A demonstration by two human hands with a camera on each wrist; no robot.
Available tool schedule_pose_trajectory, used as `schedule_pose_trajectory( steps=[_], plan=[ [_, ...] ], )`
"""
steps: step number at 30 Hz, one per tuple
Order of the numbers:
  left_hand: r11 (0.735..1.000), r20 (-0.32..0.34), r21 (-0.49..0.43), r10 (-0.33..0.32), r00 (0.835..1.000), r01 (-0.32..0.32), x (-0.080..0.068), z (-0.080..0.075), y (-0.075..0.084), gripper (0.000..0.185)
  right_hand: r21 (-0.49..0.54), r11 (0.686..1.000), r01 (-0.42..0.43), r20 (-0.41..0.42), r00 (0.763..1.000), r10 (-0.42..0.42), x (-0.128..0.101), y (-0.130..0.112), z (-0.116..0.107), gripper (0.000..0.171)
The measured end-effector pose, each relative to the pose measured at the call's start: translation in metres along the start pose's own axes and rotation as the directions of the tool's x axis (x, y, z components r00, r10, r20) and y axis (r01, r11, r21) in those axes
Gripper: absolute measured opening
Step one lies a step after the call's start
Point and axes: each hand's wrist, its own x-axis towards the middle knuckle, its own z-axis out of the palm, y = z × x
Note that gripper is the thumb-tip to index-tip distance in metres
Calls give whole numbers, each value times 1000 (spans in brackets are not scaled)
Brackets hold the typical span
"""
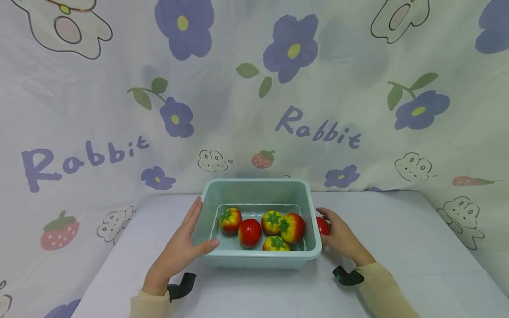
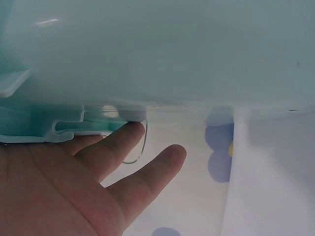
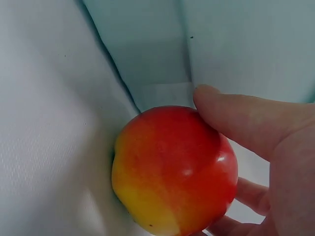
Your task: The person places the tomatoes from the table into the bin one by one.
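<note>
A pale tabletop covered in white cloth stretches in front of you, backed by a hanging cloth printed with purple flowers, strawberries and the word "Rabbit".

At the middle of the tabletop sits a pale green plastic tub, rectangular with a rolled rim.

Your left hand lies flat against the tub's left wall, fingers straight and relaxed, thumb hooked over the near rim; it steadies the tub and grips nothing. The left wrist view shows the fingertips touching the underside of the tub's rim.

Your right hand is on the tabletop just beside the tub's right wall, fingers and thumb curled round a red and yellow tomato. That tomato is outside the tub, resting on the cloth close against the wall.

Inside the tub lie five more toy tomatoes: one at the left, a plain red one beside it, and three clustered toward the right, several showing green leafy tops.

Judging by this, the gathering is nearly finished: five tomatoes are in the tub, and the one in your right hand is the only one visible outside it.
</note>
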Motion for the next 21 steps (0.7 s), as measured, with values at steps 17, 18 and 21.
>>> schedule_pose_trajectory(
  steps=[17,18,21],
  plan=[
    [1000,-6,-14,15,1000,-15,-1,0,0,105,-47,999,-18,-15,1000,17,-2,-1,-4,62],
    [1000,-6,-14,16,1000,-16,-1,0,1,106,-43,999,-13,-19,1000,12,-2,-1,-5,62],
    [1000,-6,-15,13,1000,-13,-2,0,1,106,-29,1000,-2,-28,1000,1,-4,-1,-9,63]
  ],
)
